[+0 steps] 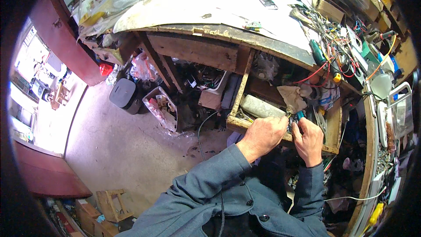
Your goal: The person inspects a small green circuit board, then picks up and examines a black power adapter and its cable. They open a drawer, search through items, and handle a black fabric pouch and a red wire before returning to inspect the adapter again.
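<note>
Over the front of a pulled-out wooden drawer (334, 145), my two hands work close together. My left hand (266, 135) is closed, its fingertips pinched on something too small to make out. Beside it, my right hand (309, 142) is curled round a tool with a blue handle (300, 115), whose end sticks up past the fingers; its kind is hidden. Inside the drawer lie a long pale, dirty block (263, 106) and a crumpled beige cloth or paper (291, 98), among small parts that I cannot tell apart.
Above the drawer stands a workbench with a white top (175, 11). Tangled wires (346, 57) and a green-handled screwdriver (315, 52) lie at its right end. A dark bin (124, 95) and a litter-filled box (162, 109) stand on the floor at left. A dark cable (201, 134) hangs near my left arm.
</note>
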{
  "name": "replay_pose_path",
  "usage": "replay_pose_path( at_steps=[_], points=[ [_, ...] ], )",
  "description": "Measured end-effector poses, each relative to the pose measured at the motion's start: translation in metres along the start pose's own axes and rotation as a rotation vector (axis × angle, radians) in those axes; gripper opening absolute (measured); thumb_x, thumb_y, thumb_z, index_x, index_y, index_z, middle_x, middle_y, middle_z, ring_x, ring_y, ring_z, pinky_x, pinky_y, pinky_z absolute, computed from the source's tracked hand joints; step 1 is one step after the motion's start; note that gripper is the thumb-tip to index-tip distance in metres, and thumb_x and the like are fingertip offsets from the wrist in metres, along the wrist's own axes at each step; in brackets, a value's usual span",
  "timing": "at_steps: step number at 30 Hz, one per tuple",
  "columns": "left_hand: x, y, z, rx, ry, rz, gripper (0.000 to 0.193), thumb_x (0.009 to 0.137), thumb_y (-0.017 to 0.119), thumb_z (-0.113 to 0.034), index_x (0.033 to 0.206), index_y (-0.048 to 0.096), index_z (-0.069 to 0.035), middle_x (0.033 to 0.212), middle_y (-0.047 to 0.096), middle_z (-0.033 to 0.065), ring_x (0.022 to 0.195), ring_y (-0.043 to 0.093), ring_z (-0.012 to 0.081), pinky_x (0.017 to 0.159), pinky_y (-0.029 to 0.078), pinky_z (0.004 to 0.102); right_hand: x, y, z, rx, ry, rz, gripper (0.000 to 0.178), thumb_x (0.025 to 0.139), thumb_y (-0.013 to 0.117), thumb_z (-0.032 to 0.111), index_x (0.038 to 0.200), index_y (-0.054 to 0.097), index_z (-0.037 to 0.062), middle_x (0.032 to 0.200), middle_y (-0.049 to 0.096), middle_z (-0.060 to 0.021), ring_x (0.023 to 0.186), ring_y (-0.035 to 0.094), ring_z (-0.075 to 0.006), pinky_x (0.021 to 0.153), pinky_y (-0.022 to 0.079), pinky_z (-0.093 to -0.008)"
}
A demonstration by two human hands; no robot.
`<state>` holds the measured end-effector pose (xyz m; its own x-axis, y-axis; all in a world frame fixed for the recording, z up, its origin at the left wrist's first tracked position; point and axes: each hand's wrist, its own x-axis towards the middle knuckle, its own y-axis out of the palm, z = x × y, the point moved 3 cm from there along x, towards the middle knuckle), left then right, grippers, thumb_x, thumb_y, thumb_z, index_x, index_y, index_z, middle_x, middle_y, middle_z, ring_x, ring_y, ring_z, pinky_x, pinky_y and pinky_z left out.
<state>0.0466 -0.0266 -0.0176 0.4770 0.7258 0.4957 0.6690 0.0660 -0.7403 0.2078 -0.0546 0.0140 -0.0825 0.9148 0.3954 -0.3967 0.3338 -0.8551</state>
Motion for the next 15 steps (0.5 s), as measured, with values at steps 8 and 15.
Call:
replay_pose_path(
  at_steps=[8, 15],
  points=[
    [-0.0001, -0.0015, -0.0007, -0.002, 0.005, -0.014, 0.012, 0.096, 0.059, -0.018, 0.092, 0.058, -0.006, 0.070, 0.061, 0.0115, 0.067, 0.066, 0.0286, 0.056, 0.054, 0.0407, 0.0004, -0.0003, 0.0001, -0.006, -0.003, 0.003, 0.030, 0.092, 0.067, 0.022, 0.075, 0.051, 0.0028, 0.070, 0.055, -0.0177, 0.066, 0.058, -0.0380, 0.059, 0.044, -0.0457],
    [0.0000, -0.0029, -0.0010, 0.001, 0.007, -0.023, 0.012, 0.095, 0.060, -0.018, 0.093, 0.057, -0.007, 0.069, 0.060, 0.0109, 0.065, 0.066, 0.0286, 0.056, 0.054, 0.0406, 0.0004, -0.0016, 0.0025, 0.003, -0.004, -0.015, 0.029, 0.092, 0.067, 0.022, 0.075, 0.052, 0.0032, 0.070, 0.056, -0.0173, 0.065, 0.058, -0.0374, 0.058, 0.044, -0.0452]
  ],
)
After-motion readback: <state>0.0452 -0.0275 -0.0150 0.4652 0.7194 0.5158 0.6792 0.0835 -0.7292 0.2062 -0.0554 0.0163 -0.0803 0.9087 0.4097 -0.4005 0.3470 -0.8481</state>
